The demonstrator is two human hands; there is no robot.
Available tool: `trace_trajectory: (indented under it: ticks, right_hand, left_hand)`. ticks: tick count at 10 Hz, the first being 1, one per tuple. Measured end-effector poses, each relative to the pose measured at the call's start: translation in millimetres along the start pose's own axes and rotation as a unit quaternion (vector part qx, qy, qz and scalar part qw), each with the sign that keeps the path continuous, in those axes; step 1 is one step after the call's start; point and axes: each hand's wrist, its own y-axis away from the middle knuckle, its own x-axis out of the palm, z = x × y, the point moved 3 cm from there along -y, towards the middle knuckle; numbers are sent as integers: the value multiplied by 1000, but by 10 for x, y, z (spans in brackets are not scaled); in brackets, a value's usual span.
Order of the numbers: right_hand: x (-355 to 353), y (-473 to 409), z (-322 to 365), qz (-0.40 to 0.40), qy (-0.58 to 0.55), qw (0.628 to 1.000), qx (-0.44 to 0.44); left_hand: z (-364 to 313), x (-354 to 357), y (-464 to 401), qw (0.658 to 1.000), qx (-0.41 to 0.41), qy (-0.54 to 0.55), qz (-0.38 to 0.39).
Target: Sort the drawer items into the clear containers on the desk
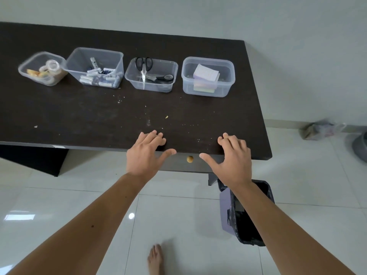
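Observation:
Several clear containers stand in a row at the back of the dark desk (79,116). The leftmost container (25,71) holds tape rolls, the second (117,56) holds batteries and small items, the third (170,65) holds scissors (143,65), and the rightmost (228,66) holds sticky note pads (206,73). The drawer front with a round wooden knob (190,159) sits closed under the desk's front edge. My left hand (146,153) and my right hand (234,157) rest on the front edge either side of the knob, fingers spread, holding nothing.
A purple waste bin with a black liner (248,213) stands on the white tiled floor below my right forearm. A crumpled plastic bag (319,129) lies by the wall at right. Crumbs dot the desk. A bare foot (155,259) shows at the bottom.

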Motion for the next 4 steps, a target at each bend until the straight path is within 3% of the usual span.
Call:
trace_trajectory:
  ticks: [1,4]
  right_hand:
    - [-39,-26,17,34,12,999,9]
    - [-395,5,233,214,-14,976,44]
  left_hand:
    - [-17,-24,-12,999,-29,4,31]
    - [-253,-328,-60,975,-43,10,218]
